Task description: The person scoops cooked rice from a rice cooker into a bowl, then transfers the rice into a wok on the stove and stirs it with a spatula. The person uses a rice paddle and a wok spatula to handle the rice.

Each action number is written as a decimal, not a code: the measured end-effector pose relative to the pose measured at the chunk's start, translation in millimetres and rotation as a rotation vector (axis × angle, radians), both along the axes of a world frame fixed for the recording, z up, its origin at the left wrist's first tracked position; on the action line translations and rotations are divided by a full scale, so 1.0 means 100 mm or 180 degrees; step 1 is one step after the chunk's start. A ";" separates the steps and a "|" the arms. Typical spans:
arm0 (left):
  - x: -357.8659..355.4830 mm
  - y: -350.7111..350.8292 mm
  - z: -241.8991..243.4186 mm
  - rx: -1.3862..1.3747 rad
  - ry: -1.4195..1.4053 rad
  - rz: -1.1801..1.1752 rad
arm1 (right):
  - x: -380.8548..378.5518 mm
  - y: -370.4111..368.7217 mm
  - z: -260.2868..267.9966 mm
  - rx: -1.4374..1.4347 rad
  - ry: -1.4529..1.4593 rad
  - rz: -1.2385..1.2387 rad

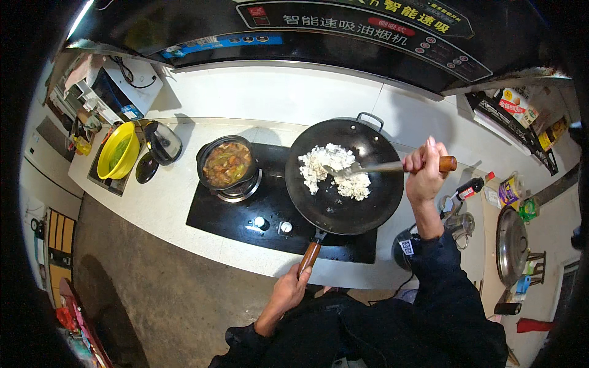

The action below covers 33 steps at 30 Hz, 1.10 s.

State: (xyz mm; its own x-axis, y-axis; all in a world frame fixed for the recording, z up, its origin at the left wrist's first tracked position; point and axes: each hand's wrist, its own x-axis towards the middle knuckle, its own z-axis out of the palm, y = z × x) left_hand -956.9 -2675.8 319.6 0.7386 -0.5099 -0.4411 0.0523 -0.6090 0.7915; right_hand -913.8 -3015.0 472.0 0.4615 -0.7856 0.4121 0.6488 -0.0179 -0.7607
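My left hand (291,286) grips the wooden handle (310,255) of a black wok (331,216), which sits over the right side of a black glass gas hob (221,221). White cooked rice (356,185) lies in the wok, partly clumped, with smaller bits scattered below it. In my right hand (424,177) is a metal spatula (379,167), held by its wooden handle above the wok's right side. The spatula's blade rests in the rice, its tip partly hidden there.
On the left burner stands a dark pot (200,161) of stew. Farther left are an electric kettle (164,142), a black lid (147,168) and a yellow basin (106,156) holding greens. A range hood (322,41) overhangs the hob. Bottles and a glass jug (460,225) stand at right.
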 end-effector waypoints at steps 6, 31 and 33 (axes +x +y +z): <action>-0.02 0.02 -0.06 -0.0165 -0.0034 0.0022 | -0.45 0.20 -0.11 -0.1453 0.1160 0.0271; 0.00 0.02 -0.03 -0.0040 -0.0118 -0.0062 | -0.21 0.47 -0.72 -0.0337 -0.0024 0.0740; -0.01 0.02 -0.08 -0.0197 -0.0078 -0.0012 | -0.56 0.46 -1.02 -0.0905 0.0094 0.0719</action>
State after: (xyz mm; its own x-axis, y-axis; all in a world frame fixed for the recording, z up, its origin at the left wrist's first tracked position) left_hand -957.6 -2673.6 311.9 0.7468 -0.5385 -0.3904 0.0302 -0.5589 0.8287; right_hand -970.1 -2968.5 370.4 0.6253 -0.5184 0.5833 0.6385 -0.0899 -0.7643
